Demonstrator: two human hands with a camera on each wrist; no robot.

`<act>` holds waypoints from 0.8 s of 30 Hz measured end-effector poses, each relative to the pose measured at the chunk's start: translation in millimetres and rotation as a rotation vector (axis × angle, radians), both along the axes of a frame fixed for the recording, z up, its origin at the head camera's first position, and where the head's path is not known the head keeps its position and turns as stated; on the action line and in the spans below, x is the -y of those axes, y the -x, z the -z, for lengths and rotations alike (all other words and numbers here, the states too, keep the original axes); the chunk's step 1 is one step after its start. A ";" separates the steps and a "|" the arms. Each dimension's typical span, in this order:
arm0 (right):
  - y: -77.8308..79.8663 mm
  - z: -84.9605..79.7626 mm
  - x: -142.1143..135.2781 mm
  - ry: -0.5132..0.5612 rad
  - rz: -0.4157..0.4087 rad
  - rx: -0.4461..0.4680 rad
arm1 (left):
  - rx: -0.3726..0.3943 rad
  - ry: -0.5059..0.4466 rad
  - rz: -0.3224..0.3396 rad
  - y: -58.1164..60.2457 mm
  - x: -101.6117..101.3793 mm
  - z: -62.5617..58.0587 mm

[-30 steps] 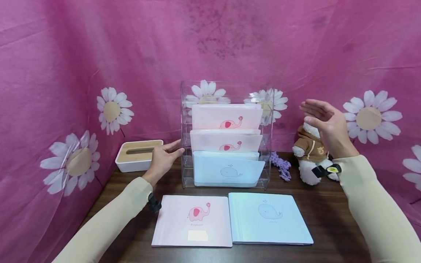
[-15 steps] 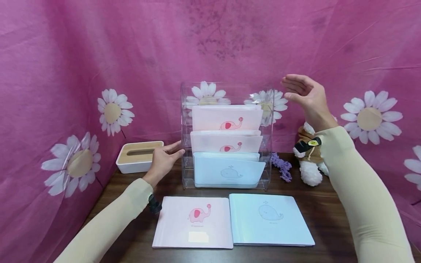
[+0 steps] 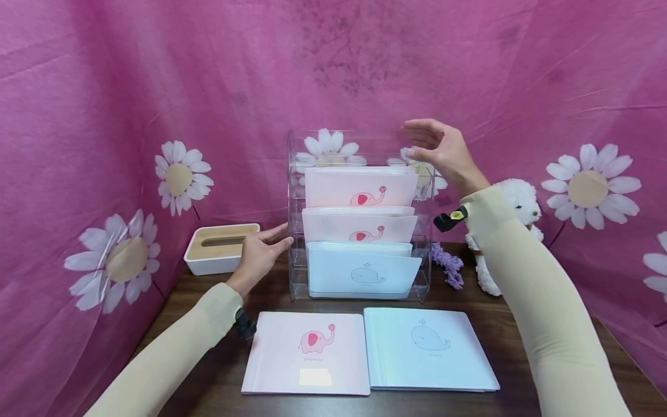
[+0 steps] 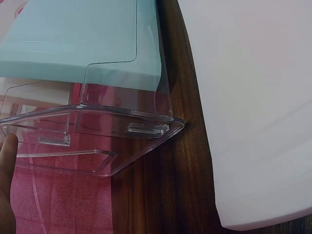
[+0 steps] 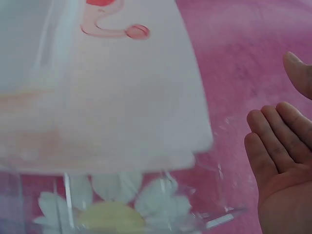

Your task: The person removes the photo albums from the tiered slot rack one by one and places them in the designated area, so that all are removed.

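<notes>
A clear plastic tiered rack (image 3: 298,278) stands upright on the table. Two pink elephant booklets, an upper one (image 3: 333,188) and a middle one (image 3: 328,225), sit in its tiers. A pale blue whale booklet (image 3: 333,278) leans in the lowest tier, with more edges behind each. My left hand (image 3: 259,258) rests straight fingers against the rack's left side; one fingertip shows at the plastic in the left wrist view. By the rack's top right corner is my right hand (image 3: 443,150), its fingers extended, thumb apart, holding nothing. The right wrist view shows its palm (image 5: 287,195) beside the rack.
Flat in front of the rack lie a pink elephant booklet (image 3: 281,353) and a blue whale booklet (image 3: 401,370), side by side. A wood-topped tissue box (image 3: 208,265) is at left. Purple yarn-like material (image 3: 447,265) and a white plush toy (image 3: 516,197) are at right.
My right hand has risen from in front of the plush toy and moved left to the rack's top right corner. The left hand stays at the rack's side.
</notes>
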State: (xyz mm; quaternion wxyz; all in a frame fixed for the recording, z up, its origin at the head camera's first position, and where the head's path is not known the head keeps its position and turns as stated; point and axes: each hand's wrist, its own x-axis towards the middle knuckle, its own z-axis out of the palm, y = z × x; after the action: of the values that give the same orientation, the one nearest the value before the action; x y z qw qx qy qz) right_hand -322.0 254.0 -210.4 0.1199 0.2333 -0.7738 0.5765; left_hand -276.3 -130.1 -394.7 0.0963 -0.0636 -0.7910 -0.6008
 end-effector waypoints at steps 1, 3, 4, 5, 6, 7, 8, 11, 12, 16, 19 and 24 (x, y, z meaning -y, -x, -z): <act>1.2 1.2 3.4 -0.045 0.019 0.004 | -0.001 0.000 0.001 0.1 0.3 0.1; 3.3 4.0 8.8 -0.110 0.041 0.028 | 0.002 0.002 0.001 -0.1 0.6 0.2; 4.8 5.8 10.6 -0.143 0.046 0.035 | 0.002 0.002 0.000 -0.1 0.5 0.1; 6.4 7.5 12.1 -0.165 0.042 0.044 | 0.004 0.003 -0.002 -0.2 0.5 0.2; 7.9 9.1 13.1 -0.189 0.040 0.050 | 0.006 0.004 -0.004 -0.2 0.3 0.0; 9.3 10.7 13.7 -0.206 0.037 0.059 | 0.007 0.002 -0.005 -0.4 0.0 -0.4; 10.6 12.1 13.8 -0.214 0.031 0.070 | 0.009 0.003 -0.007 -0.5 -0.4 -0.9; 14.1 16.3 12.7 -0.245 0.033 0.082 | 0.011 0.006 -0.007 -0.1 -1.5 -2.1; 15.0 17.6 12.1 -0.256 0.040 0.087 | 0.011 0.007 -0.007 0.0 -1.8 -2.3; 18.6 23.8 10.4 -0.281 0.042 0.112 | 0.014 0.011 -0.008 0.3 -1.5 -2.2; 20.8 27.8 11.4 -0.291 0.019 0.123 | 0.020 0.012 -0.008 0.1 -0.5 -1.6; 22.2 30.4 13.5 -0.300 0.010 0.121 | 0.021 0.010 -0.010 0.1 0.8 -0.8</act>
State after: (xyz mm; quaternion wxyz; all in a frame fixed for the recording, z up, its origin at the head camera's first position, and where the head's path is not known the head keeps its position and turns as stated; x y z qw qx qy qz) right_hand -344.2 240.5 -240.7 0.0399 0.2097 -0.8581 0.4670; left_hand -276.4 -130.9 -394.0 0.0908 -0.0536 -0.7954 -0.5969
